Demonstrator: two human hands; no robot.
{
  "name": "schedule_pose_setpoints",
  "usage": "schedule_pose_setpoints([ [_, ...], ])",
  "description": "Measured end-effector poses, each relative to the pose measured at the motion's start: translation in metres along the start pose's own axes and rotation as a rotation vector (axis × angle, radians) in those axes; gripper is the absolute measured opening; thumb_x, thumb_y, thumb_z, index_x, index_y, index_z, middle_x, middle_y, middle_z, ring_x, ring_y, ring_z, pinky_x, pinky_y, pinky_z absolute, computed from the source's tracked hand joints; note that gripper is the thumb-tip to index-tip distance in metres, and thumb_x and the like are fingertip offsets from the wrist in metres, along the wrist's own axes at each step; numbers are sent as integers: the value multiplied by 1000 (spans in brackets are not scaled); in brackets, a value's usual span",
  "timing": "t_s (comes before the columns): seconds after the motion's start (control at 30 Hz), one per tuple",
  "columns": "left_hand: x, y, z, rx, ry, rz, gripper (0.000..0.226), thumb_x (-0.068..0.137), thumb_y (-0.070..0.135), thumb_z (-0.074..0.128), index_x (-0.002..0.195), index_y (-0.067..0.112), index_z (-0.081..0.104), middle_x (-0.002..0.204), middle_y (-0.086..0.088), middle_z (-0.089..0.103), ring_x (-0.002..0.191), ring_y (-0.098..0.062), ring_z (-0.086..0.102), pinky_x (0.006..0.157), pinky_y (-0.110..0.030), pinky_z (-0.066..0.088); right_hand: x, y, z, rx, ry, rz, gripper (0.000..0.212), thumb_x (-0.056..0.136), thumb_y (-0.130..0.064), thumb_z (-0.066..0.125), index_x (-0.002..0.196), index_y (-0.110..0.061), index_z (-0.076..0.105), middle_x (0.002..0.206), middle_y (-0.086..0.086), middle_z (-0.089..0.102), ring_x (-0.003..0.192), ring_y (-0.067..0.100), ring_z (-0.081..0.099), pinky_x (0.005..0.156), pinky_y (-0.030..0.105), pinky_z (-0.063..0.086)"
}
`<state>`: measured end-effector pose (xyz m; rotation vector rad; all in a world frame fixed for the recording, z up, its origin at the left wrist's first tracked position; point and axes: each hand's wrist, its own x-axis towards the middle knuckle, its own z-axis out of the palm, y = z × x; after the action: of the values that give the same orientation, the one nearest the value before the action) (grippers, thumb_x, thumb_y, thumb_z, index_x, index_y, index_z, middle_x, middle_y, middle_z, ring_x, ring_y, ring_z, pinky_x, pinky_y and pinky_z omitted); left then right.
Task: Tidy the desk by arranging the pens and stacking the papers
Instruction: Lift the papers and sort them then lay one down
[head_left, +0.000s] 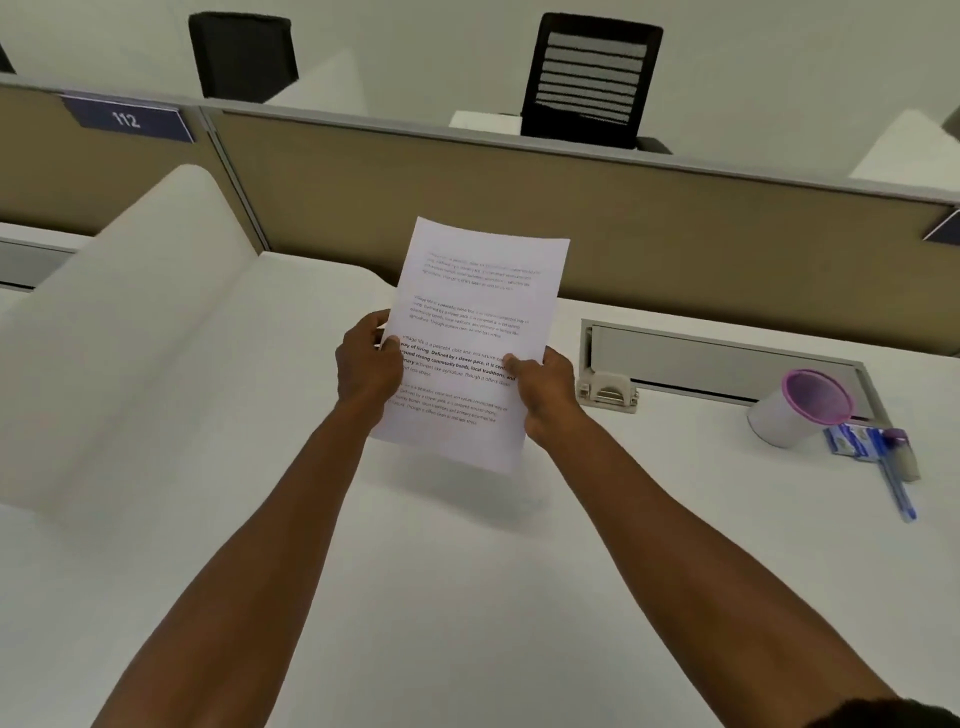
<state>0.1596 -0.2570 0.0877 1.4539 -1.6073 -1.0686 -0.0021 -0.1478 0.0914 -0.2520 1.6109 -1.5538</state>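
A white printed paper (475, 312) is held upright above the white desk (467, 571), near its middle. My left hand (366, 366) grips its left edge and my right hand (548, 395) grips its right edge, thumbs on the printed face. Whether it is one sheet or a stack I cannot tell. At the right of the desk, a blue pen (898, 486) lies flat beside a white cup with a purple rim (802, 408), which is tipped toward me.
A small blue packet (849, 441) and an eraser-like block (909, 462) lie by the pen. A cable tray with a grey flap (722, 358) and a white clip (608, 392) sits behind. Tan partition (519, 208) at the back, white divider (130, 312) on the left.
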Motion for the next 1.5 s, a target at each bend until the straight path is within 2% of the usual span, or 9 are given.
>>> schedule_pose_setpoints([
  [0.13, 18, -17, 10, 65, -48, -45, 34, 101, 16, 50, 133, 17, 58, 130, -8, 64, 101, -19, 59, 82, -30, 48, 26, 17, 11, -100, 95, 25, 21, 88, -12, 64, 108, -21, 62, 115, 3, 68, 98, 23, 65, 91, 39, 54],
  [0.3, 29, -34, 23, 42, -71, -142, 42, 100, 14, 52, 142, 21, 52, 131, -11, 62, 110, -25, 60, 92, -30, 47, 52, 33, 11, -175, 240, 35, 26, 93, -17, 54, 118, -19, 60, 104, -2, 62, 80, 12, 58, 57, 20, 42],
  [0.37, 31, -40, 30, 35, -97, -167, 42, 101, 15, 52, 143, 21, 51, 134, -11, 60, 116, -28, 60, 100, -37, 49, 60, 38, 10, -222, 271, 32, 23, 92, -10, 49, 105, -23, 65, 93, -7, 60, 67, 7, 53, 48, 17, 36],
  [0.47, 34, -47, 38, 46, -117, -178, 42, 101, 14, 51, 142, 19, 52, 136, -12, 60, 119, -30, 59, 101, -39, 49, 71, 46, 5, -334, 311, 24, 36, 84, 1, 41, 60, -22, 54, 68, -7, 56, 53, 12, 43, 41, 16, 31],
  [0.53, 37, -51, 42, 69, -130, -171, 42, 101, 14, 50, 142, 19, 52, 137, -12, 59, 120, -31, 59, 101, -39, 48, 75, 50, 2, -397, 311, 22, 38, 82, 3, 41, 64, -19, 66, 74, -1, 66, 63, 19, 57, 51, 21, 44],
  [0.6, 40, -55, 45, 96, -144, -160, 42, 102, 15, 49, 143, 19, 51, 138, -12, 58, 121, -31, 58, 102, -41, 48, 79, 53, -1, -432, 310, 22, 36, 86, 0, 47, 101, -16, 76, 106, 3, 73, 93, 25, 68, 80, 32, 58],
  [0.67, 43, -59, 48, 125, -154, -153, 42, 102, 15, 48, 144, 19, 50, 138, -11, 58, 121, -31, 58, 102, -41, 48, 83, 55, -4, -441, 317, 27, 35, 88, -4, 53, 116, -16, 71, 120, 3, 70, 105, 26, 67, 90, 39, 57],
  [1.07, 57, -71, 58, 309, -135, -128, 46, 99, 14, 50, 145, 4, 47, 148, -17, 49, 136, -31, 47, 116, -40, 35, 96, 63, -8, -425, 353, 14, 29, 79, -2, 57, 94, -19, 75, 100, 3, 74, 93, 25, 69, 84, 42, 58],
  [1.5, 84, -63, 71, 362, -207, -70, 51, 98, 10, 54, 147, 9, 44, 150, -11, 48, 131, -35, 53, 109, -50, 42, 118, 54, -6, -449, 412, -161, 24, 86, 0, 60, 96, -14, 76, 101, 1, 74, 88, 14, 66, 78, 23, 53],
])
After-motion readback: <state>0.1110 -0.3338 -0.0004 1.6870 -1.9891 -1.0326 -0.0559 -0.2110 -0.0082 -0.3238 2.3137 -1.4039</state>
